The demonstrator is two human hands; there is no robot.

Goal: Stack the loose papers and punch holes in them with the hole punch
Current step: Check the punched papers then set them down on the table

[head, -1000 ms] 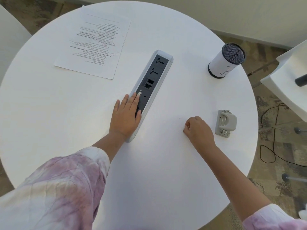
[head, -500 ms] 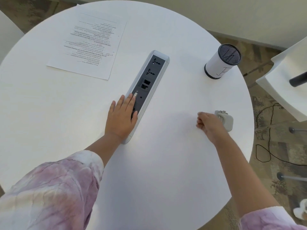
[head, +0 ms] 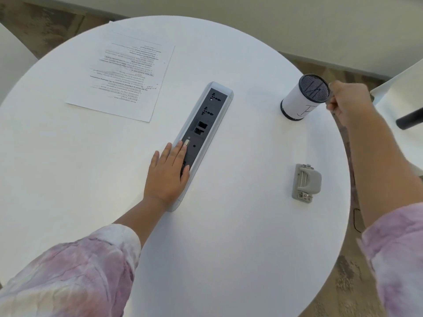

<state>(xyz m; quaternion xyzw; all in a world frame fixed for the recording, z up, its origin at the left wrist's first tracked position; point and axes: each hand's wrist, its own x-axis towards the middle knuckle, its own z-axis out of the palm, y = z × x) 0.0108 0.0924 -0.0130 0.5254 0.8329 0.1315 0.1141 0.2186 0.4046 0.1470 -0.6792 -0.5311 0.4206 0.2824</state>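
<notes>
The printed papers (head: 123, 74) lie in a stack at the far left of the round white table (head: 229, 259). A grey hole punch (head: 306, 183) sits alone near the table's right edge. My left hand (head: 167, 177) rests flat, fingers straight, on the near end of the built-in socket strip (head: 206, 136). Far to the right, my right hand (head: 345, 104) has its fingers curled at the rim of a white mesh-topped pen cup (head: 302, 97), which stands tilted; thumb and fingers appear to pinch the rim.
A white chair (head: 402, 94) with a black arm (head: 409, 120) stands just beyond the table's right edge. Another white seat (head: 11, 58) shows at the far left. Patterned floor surrounds the table.
My right hand has left the hole punch and moved up and away to the pen cup's rim. The hole punch stays on the table. My left hand has not moved.
</notes>
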